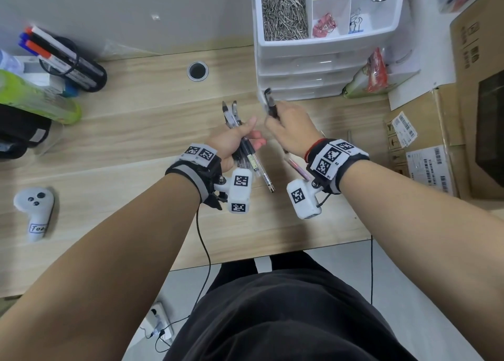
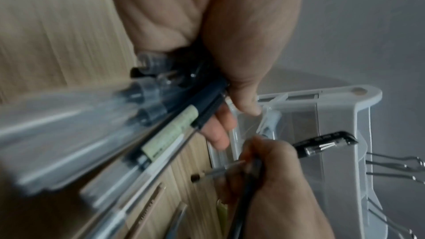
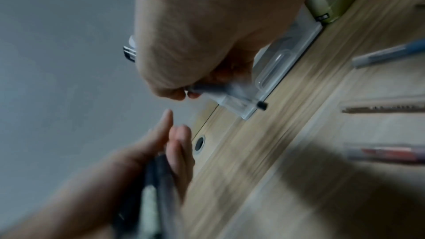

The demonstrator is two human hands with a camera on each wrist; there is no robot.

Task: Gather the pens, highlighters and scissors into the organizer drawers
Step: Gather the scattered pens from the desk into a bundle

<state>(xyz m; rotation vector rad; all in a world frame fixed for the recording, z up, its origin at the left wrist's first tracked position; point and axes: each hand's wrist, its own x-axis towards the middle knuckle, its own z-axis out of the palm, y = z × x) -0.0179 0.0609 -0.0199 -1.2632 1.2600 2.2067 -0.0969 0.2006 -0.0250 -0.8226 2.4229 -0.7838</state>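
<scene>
- Tabletop (image 1: pixel 136 131): pale wood-grain laminate; more pens lie on it in the right wrist view, so gathering looks part-done.
- Organizer (image 1: pixel 308 60): white, translucent plastic, stacked drawers apparently closed under an open top tray of clips; the next move calls for a drawer pulled out.
- Left hand (image 1: pixel 234 140): its grip is wrapped round a bundle of pens (image 1: pixel 245 148), slim clear-and-black barrels, held above the tabletop.
- Right hand (image 1: pixel 289 131): its grip is closed round a black pen (image 1: pixel 271 104), smooth and capped, just before the lowest drawer; a second pinkish pen seems tucked beneath.
</scene>
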